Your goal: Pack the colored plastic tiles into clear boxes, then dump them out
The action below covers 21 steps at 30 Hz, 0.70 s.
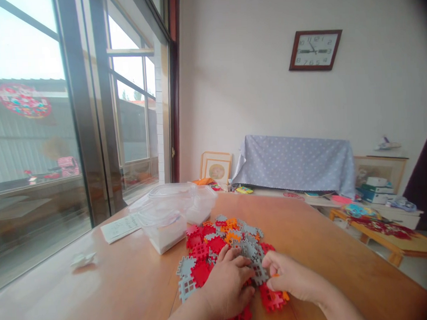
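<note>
A pile of flat plastic interlocking building tiles with toothed edges lies on the wooden table in front of me, in red, grey and orange. My left hand [231,283] rests palm down on the pile, fingers apart and a little bent, hiding the tiles beneath. At the pile's right side, my right hand [292,275] has its thumb and fingers closed; a bit of orange tile [275,275] shows between them. Below it is a red windowed tile [272,298]. A grey windowed tile [259,273] lies between both hands. Another grey windowed tile [187,287] sits left of my left wrist.
Clear plastic containers [163,233] stand behind the pile to the left, beside a printed sheet or booklet [120,228]. A small pale crumpled item [82,260] lies farther left on the table [134,288]. Large windows line the left; a low wooden table [397,232] stands at right.
</note>
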Motion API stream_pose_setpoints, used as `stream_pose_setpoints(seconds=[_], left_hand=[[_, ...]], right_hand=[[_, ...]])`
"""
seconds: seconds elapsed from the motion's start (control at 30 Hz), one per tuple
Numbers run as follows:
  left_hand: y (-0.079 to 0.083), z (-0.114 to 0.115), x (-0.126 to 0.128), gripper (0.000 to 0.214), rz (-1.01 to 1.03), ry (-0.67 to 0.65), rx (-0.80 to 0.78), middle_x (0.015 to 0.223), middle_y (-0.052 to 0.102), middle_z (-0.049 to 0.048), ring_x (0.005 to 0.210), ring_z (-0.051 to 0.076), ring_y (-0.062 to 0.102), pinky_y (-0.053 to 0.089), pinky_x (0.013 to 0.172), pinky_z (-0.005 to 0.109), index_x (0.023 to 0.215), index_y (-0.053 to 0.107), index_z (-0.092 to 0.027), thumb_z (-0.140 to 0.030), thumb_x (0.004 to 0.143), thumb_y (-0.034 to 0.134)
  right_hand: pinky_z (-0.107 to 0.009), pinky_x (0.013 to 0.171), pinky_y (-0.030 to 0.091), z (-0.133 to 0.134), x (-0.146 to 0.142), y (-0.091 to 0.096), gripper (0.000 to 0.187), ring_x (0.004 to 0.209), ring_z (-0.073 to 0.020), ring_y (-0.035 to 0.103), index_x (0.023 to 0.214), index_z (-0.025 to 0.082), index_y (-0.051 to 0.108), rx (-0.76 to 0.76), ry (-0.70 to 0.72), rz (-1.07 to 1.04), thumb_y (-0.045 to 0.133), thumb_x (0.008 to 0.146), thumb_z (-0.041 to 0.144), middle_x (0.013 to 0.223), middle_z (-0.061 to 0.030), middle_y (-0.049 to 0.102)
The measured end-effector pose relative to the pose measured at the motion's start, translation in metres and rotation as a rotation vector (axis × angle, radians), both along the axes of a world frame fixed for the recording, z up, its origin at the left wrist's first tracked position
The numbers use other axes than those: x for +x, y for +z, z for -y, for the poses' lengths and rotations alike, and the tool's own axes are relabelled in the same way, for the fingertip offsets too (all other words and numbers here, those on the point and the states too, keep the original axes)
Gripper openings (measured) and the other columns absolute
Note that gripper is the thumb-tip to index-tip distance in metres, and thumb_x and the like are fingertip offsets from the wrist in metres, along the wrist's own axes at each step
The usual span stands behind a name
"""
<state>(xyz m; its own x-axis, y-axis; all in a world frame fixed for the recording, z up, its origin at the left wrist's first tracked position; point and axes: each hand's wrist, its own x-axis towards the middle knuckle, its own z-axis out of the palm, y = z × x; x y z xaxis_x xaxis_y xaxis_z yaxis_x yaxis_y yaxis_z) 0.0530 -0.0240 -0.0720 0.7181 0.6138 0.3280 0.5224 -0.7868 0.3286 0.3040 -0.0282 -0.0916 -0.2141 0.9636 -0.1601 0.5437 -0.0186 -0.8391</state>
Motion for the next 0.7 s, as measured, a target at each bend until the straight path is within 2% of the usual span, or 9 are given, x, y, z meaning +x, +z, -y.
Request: stream_pose_setpoints(seconds=[0.13, 0.23, 0.33, 0.43, 0.53, 0.63, 0.7], left_hand=[[0.001, -0.002, -0.001, 0.025, 0.012, 0.047, 0.031, 0.118, 0.069, 0.003, 0.134, 0.032, 0.044, 0.022, 0.12, 0.054, 0.109, 0.072, -0.034, -0.036, 0.084, 0.069], [0.005, -0.003, -0.003, 0.021, 0.033, 0.073, 0.047, 0.112, 0.069, 0.0039, 0.124, 0.03, 0.05, 0.029, 0.116, 0.05, 0.103, 0.072, -0.031, -0.038, 0.083, 0.07], [0.007, -0.005, -0.004, 0.014, 0.082, 0.079, 0.05, 0.106, 0.069, 0.003, 0.114, 0.026, 0.053, 0.036, 0.108, 0.044, 0.098, 0.071, -0.03, -0.033, 0.085, 0.067], [0.006, -0.01, -0.007, 0.021, 0.175, 0.134, 0.063, 0.104, 0.068, 0.003, 0.107, 0.024, 0.054, 0.041, 0.099, 0.04, 0.099, 0.069, -0.028, -0.018, 0.084, 0.058], [0.004, -0.018, -0.012, 0.025, 0.279, 0.268, 0.067, 0.101, 0.067, 0.0039, 0.102, 0.024, 0.055, 0.043, 0.092, 0.037, 0.094, 0.067, -0.025, -0.009, 0.081, 0.053], [0.001, -0.026, -0.017, 0.023, 0.334, 0.363, 0.051, 0.098, 0.066, 0.0048, 0.099, 0.024, 0.056, 0.044, 0.088, 0.036, 0.092, 0.066, -0.024, -0.01, 0.082, 0.05], [-0.001, -0.029, -0.02, 0.022, 0.345, 0.385, 0.045, 0.096, 0.065, 0.0052, 0.098, 0.024, 0.057, 0.044, 0.087, 0.036, 0.093, 0.066, -0.024, -0.012, 0.086, 0.049]], right_hand=[[-0.023, 0.059, 0.034, 0.009, -0.001, 0.018, 0.031, 0.062, -0.0102, 0.049, 0.102, 0.02, 0.058, -0.023, 0.048, -0.149, 0.063, 0.071, 0.02, 0.074, 0.0064, 0.057], [-0.025, 0.065, 0.041, 0.006, 0.001, 0.024, 0.033, 0.07, -0.0136, 0.056, 0.105, 0.02, 0.06, 0.063, -0.039, -0.223, 0.067, 0.075, 0.031, 0.078, 0.0039, 0.06], [-0.028, 0.074, 0.047, -0.006, -0.003, 0.018, 0.035, 0.082, -0.0179, 0.062, 0.105, 0.02, 0.063, 0.201, -0.225, -0.37, 0.067, 0.081, 0.044, 0.089, -0.001, 0.066], [-0.029, 0.069, 0.049, -0.018, -0.018, 0.004, 0.042, 0.083, -0.0198, 0.064, 0.103, 0.02, 0.066, 0.296, -0.401, -0.494, 0.063, 0.085, 0.058, 0.095, -0.0037, 0.071], [-0.032, 0.072, 0.054, -0.021, -0.035, -0.005, 0.051, 0.095, -0.024, 0.067, 0.11, 0.02, 0.068, 0.274, -0.405, -0.58, 0.063, 0.086, 0.064, 0.105, -0.0062, 0.073], [-0.039, 0.092, 0.057, -0.018, -0.044, -0.005, 0.055, 0.121, -0.0292, 0.062, 0.119, 0.019, 0.068, 0.226, -0.363, -0.7, 0.071, 0.083, 0.06, 0.131, -0.0096, 0.067], [-0.042, 0.1, 0.055, -0.017, -0.044, -0.003, 0.057, 0.128, -0.0306, 0.059, 0.121, 0.018, 0.067, 0.229, -0.365, -0.731, 0.073, 0.081, 0.059, 0.138, -0.0114, 0.063]])
